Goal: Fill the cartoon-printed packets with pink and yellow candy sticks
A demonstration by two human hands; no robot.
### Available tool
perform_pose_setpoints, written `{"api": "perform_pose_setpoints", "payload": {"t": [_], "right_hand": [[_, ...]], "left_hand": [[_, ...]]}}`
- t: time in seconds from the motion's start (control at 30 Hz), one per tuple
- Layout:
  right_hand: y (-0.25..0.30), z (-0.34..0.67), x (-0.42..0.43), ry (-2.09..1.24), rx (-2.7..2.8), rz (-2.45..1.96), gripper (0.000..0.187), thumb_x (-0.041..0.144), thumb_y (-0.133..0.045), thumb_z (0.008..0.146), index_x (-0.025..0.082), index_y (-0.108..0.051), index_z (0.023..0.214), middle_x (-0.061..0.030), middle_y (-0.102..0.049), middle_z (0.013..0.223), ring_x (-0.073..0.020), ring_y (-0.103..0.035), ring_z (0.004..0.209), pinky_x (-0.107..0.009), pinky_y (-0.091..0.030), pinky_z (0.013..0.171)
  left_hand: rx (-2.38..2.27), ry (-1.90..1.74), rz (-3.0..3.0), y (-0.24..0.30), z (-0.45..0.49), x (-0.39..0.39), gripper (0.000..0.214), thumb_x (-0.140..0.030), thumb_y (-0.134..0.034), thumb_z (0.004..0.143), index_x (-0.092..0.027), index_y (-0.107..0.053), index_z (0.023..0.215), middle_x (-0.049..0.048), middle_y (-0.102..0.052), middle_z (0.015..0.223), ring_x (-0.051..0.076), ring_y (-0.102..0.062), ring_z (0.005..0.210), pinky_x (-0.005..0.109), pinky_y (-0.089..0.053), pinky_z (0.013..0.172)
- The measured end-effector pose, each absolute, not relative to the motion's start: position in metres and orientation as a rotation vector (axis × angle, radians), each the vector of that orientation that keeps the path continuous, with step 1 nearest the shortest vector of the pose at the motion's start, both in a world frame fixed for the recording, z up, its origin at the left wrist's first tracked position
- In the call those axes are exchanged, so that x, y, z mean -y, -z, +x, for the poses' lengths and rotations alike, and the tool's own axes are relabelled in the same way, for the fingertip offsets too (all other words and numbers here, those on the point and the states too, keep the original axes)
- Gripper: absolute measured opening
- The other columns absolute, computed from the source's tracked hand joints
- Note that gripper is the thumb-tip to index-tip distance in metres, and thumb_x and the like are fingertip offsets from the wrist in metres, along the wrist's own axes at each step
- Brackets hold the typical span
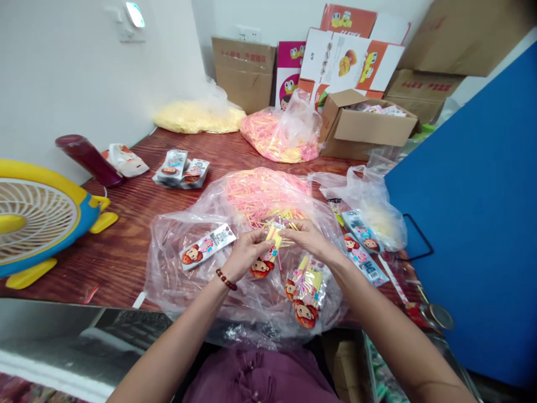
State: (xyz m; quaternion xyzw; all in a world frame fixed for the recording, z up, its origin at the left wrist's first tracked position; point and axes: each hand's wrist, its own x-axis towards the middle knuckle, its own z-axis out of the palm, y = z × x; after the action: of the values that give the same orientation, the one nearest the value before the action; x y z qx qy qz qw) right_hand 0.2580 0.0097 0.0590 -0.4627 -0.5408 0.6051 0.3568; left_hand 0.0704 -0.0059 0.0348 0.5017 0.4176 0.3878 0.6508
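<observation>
My left hand is closed around the side of a small clear packet printed with a red-haired cartoon figure, with yellow and pink sticks inside. At the packet's upper end, my right hand pinches its edge; thin yellow sticks show by the fingertips. Just beyond both hands lies a heap of pink and yellow sticks on a spread clear plastic bag. Filled packets lie below my right hand. A flat stack of printed packets rests left of my left hand.
Bundled packets and a dark red bottle stand left, near a yellow-blue fan. Behind are bags of yellow sticks and pink sticks, plus an open carton. More packets and a blue panel are right.
</observation>
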Motion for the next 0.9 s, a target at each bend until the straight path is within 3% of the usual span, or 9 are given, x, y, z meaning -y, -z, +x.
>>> {"api": "perform_pose_setpoints", "payload": {"t": [0.17, 0.37, 0.47, 0.57, 0.67, 0.8, 0.9], "right_hand": [[-0.053, 0.304, 0.017, -1.567, 1.359, -1.454, 0.038, 0.047, -0.07, 0.073, 0.02, -0.049, 0.057, 0.0095, -0.035, 0.044, -0.0058, -0.026, 0.041, -0.022, -0.022, 0.042], [-0.017, 0.351, 0.066, -1.634, 1.374, -1.509, 0.037, 0.054, -0.067, 0.075, 0.017, -0.065, 0.078, 0.0016, -0.06, 0.065, -0.0113, -0.046, 0.056, -0.025, -0.035, 0.053], [-0.004, 0.361, 0.077, -1.396, 1.575, -1.655, 0.034, 0.051, -0.063, 0.077, 0.018, -0.061, 0.068, 0.0028, -0.056, 0.061, -0.0123, -0.044, 0.057, -0.025, -0.032, 0.054], [-0.006, 0.366, 0.071, -1.019, 1.766, -1.84, 0.032, 0.045, -0.064, 0.078, 0.019, -0.055, 0.062, 0.004, -0.05, 0.056, -0.0128, -0.042, 0.056, -0.025, -0.028, 0.054], [-0.016, 0.363, 0.045, -0.79, 1.875, -1.87, 0.024, 0.039, -0.054, 0.086, 0.019, -0.058, 0.074, 0.0019, -0.057, 0.065, -0.0145, -0.049, 0.062, -0.026, -0.031, 0.058], [-0.015, 0.333, -0.005, -0.748, 2.175, -1.75, 0.025, 0.03, -0.041, 0.094, 0.017, -0.059, 0.082, -0.0025, -0.063, 0.075, -0.0144, -0.053, 0.067, -0.025, -0.035, 0.061], [-0.002, 0.304, -0.038, -0.727, 2.339, -1.668, 0.024, 0.025, -0.042, 0.095, 0.015, -0.062, 0.089, -0.007, -0.067, 0.082, -0.0164, -0.057, 0.071, -0.026, -0.039, 0.066]], "left_hand": [[-0.839, -0.702, 1.285, -0.028, 0.092, 0.02, 0.021, -0.034, -0.069, 0.078, -0.016, -0.064, 0.089, 0.0005, -0.063, 0.072, 0.014, -0.057, 0.064, 0.025, -0.042, 0.06], [-1.086, -0.433, 1.968, -0.012, 0.127, 0.057, 0.037, -0.033, -0.068, 0.081, -0.015, -0.062, 0.114, 0.0127, -0.069, 0.101, 0.029, -0.063, 0.094, 0.039, -0.046, 0.081], [-1.23, -0.317, 2.234, -0.007, 0.143, 0.074, 0.058, -0.04, -0.072, 0.077, -0.014, -0.055, 0.126, 0.0169, -0.064, 0.116, 0.035, -0.058, 0.107, 0.045, -0.045, 0.088], [-1.314, -0.225, 2.358, -0.005, 0.153, 0.084, 0.07, -0.041, -0.073, 0.078, -0.013, -0.046, 0.136, 0.0173, -0.061, 0.119, 0.036, -0.056, 0.108, 0.047, -0.045, 0.09], [-1.332, -0.195, 2.402, -0.003, 0.16, 0.088, 0.071, -0.038, -0.071, 0.08, -0.011, -0.042, 0.139, 0.0168, -0.059, 0.119, 0.034, -0.056, 0.106, 0.048, -0.045, 0.091], [-1.336, -0.196, 2.425, 0.0, 0.164, 0.087, 0.07, -0.035, -0.068, 0.081, -0.011, -0.039, 0.141, 0.0151, -0.058, 0.117, 0.033, -0.055, 0.106, 0.048, -0.045, 0.091], [-1.326, -0.211, 2.382, 0.004, 0.163, 0.086, 0.071, -0.034, -0.069, 0.08, -0.014, -0.038, 0.141, 0.0146, -0.057, 0.118, 0.033, -0.054, 0.108, 0.048, -0.045, 0.091]]}}
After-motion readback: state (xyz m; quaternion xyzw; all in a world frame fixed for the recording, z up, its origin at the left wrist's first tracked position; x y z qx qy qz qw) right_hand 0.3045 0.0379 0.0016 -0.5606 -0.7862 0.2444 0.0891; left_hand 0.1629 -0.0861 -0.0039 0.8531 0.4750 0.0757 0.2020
